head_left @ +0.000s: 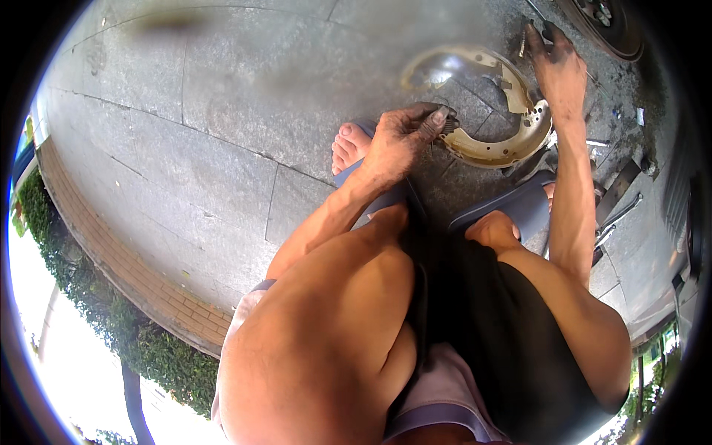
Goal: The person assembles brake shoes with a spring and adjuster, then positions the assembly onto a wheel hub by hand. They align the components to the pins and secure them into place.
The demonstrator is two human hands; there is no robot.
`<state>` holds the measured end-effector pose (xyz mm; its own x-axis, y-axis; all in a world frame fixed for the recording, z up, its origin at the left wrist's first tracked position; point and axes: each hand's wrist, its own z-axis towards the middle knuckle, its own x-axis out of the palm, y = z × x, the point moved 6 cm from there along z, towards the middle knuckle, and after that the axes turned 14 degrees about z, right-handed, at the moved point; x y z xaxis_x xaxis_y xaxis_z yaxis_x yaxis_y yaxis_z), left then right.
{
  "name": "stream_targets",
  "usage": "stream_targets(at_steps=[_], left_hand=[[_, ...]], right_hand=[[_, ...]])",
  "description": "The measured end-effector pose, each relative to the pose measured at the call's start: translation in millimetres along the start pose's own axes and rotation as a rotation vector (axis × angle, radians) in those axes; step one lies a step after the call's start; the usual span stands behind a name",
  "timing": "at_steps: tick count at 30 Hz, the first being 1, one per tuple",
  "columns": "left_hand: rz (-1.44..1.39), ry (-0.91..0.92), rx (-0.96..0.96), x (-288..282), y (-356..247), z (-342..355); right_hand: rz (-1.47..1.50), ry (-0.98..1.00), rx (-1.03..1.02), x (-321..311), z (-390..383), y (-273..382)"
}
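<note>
My left hand (409,135) pinches the end of a curved metal brake shoe (495,153), where a small coil spring (449,126) shows beside the fingertips. A second brake shoe (513,83) curves above the first, and together they form a rough ring over the pavement. Beyond them, at the upper right, my right hand (560,73) is closed with blackened fingers. A dark piece and a thin metal rod (535,9) show at its fingertips; what exactly it grips is unclear.
A wheel (604,26) lies at the upper right edge. Wrenches (619,215) and a flat dark bar (619,185) rest right of my right forearm. My sandalled feet (352,148) stand close to the shoes on grey paving (178,163). A brick border (133,259) and hedge run along the left.
</note>
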<state>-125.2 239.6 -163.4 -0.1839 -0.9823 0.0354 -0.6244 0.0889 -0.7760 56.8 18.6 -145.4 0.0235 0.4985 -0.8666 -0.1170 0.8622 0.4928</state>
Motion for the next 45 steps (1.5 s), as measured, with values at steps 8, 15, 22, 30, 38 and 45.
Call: stream_targets(at_steps=[8,15,22,30,38,45], left_hand=[[-0.170,-0.086,-0.024,-1,21,5],[-0.233,-0.115,0.006,4,21,10],[0.012,-0.188,0.093,-9,36,13],[0.462,-0.156,0.039,-18,17,9],[0.746,-0.245,0.024,-65,3,17],[0.283,-0.051,-0.035,-59,29,54]], right_hand=[[0.905,0.663,0.539,23,-130,75],[1.098,0.697,0.652,46,-141,75],[1.133,0.779,0.737,62,-144,78],[1.219,0.780,0.791,70,-146,74],[1.118,0.631,0.916,71,-152,56],[1.085,0.579,0.775,72,-143,56]])
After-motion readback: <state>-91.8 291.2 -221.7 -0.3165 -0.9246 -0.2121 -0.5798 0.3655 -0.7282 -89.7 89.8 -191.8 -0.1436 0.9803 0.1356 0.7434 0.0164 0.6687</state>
